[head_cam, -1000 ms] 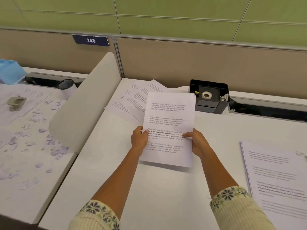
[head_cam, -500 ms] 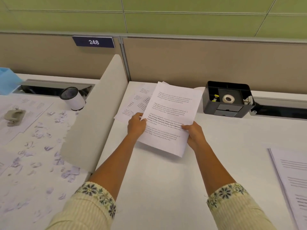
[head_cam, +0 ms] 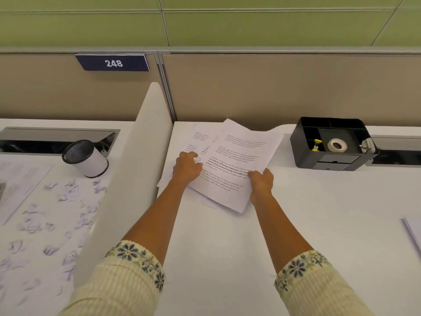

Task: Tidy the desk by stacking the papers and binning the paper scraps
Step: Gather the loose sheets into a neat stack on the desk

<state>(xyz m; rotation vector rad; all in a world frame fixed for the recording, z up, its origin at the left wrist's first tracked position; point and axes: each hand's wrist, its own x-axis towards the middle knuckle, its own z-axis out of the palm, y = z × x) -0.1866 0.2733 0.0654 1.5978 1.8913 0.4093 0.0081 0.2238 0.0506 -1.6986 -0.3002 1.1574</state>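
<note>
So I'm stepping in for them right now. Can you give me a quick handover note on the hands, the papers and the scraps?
Left hand: flat on the loose printed sheets on the white desk.
Right hand: pinching the top white printed sheet, laid askew over them.
Done: sheets gathered, not squared.
Left: align the pile; bin the torn paper scraps on the adjacent desk.
</note>
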